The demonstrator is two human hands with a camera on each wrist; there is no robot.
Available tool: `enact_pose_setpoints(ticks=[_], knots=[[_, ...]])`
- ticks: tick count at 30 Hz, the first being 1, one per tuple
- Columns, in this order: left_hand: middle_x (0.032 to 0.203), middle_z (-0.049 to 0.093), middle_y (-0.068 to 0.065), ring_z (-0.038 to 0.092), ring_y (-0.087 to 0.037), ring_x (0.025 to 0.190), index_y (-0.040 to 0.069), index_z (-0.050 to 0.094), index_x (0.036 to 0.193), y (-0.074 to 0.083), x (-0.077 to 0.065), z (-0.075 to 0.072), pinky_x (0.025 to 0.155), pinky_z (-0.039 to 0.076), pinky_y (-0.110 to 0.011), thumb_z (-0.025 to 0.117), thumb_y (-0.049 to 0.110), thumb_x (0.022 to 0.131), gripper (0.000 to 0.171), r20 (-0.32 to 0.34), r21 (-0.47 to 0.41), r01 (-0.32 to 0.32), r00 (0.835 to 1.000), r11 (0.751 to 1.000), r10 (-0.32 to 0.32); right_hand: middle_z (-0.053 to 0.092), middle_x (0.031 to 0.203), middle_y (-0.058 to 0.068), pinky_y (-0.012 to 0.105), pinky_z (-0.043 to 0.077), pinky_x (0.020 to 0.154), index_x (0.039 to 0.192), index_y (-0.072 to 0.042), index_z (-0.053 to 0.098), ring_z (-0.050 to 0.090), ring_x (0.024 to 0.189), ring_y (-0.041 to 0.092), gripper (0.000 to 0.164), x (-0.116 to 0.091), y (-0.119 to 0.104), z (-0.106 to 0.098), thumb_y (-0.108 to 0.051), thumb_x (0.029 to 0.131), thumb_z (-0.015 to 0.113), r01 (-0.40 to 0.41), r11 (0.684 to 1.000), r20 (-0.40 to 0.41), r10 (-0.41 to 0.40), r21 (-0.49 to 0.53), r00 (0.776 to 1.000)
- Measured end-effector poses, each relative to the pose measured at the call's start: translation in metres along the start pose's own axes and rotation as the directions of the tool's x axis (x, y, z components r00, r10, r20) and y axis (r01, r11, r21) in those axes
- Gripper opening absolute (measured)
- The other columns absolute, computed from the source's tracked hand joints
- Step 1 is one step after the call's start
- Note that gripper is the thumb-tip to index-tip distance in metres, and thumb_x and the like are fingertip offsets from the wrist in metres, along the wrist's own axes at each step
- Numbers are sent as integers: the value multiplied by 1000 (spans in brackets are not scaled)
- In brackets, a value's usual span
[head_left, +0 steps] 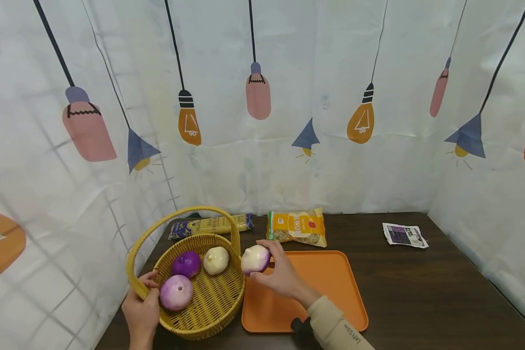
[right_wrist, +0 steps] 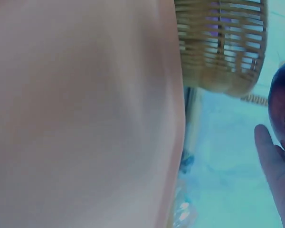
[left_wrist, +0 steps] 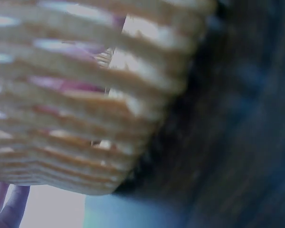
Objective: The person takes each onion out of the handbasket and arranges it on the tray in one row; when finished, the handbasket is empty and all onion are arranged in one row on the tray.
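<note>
My left hand (head_left: 141, 308) grips the yellow woven basket (head_left: 214, 297) at its left rim, by the foot of the tall handle. Inside lie a dark purple onion (head_left: 186, 264), a paler purple onion (head_left: 176, 292) and a white onion (head_left: 216, 260). With thumb and fingers my right hand (head_left: 284, 277) holds a white-and-purple onion (head_left: 255, 259) just right of the basket, over the left part of the orange tray (head_left: 328, 282). The slatted basket wall (left_wrist: 85, 118) fills much of the left wrist view. In the right wrist view, the held onion (right_wrist: 282, 104) shows at the right edge.
Behind the basket lies a long blue-and-yellow packet (head_left: 214, 225). An orange-and-yellow bag (head_left: 297, 227) lies behind the tray. A small white-and-purple packet (head_left: 404, 235) is at the back right of the dark table (head_left: 437, 291). A printed curtain (head_left: 284, 175) encloses the table.
</note>
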State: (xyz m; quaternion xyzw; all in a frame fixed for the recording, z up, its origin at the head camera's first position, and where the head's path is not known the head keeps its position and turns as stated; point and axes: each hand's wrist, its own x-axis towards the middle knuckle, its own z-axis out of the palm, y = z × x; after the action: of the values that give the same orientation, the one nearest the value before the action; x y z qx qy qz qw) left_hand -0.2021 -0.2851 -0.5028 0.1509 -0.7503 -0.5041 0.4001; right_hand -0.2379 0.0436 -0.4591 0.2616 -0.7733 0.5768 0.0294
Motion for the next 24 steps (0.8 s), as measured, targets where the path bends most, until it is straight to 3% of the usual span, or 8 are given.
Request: enact_pose_setpoints(ticks=[5,10,14,20,24], knots=[[103,71,-12,58,4,92,-3,58,76,-2,3,-1,78,37,-9,55,-11,77,9,30,13,-26,999,1000,26,42,137,8,35,52,88,141,-13,41,52,114,24,70,1,20,-9,-19,82,78,-29,1000,-30,29,-7,999],[102,72,-7,57,3,92,-1,56,76,-4,6,-2,77,36,-10,55,-10,77,9,48,13,-17,999,1000,16,40,139,18,40,52,86,142,-2,38,52,114,32,73,1,33,-15,-7,81,76,-47,999,-34,47,23,998],[102,72,-4,58,-3,94,-2,56,77,-6,6,-1,76,36,-12,54,-11,78,9,62,-12,-4,998,1000,5,37,143,21,44,51,88,145,-3,35,51,117,35,76,-1,42,-16,-4,80,76,-72,997,-3,72,3,997],[104,72,-6,57,-1,98,-8,55,83,-6,4,-1,79,36,-13,52,-12,79,7,79,-39,19,997,999,-16,37,136,18,47,46,92,146,-13,39,51,113,30,78,0,47,-17,-19,79,79,-135,987,32,138,-87,990],[106,71,-5,56,1,99,-8,55,87,-4,3,-1,81,35,-11,53,-10,81,7,87,-34,34,996,999,-31,39,133,19,50,46,92,143,-10,42,52,112,32,77,2,47,-17,-25,79,80,-158,982,32,162,-100,986]])
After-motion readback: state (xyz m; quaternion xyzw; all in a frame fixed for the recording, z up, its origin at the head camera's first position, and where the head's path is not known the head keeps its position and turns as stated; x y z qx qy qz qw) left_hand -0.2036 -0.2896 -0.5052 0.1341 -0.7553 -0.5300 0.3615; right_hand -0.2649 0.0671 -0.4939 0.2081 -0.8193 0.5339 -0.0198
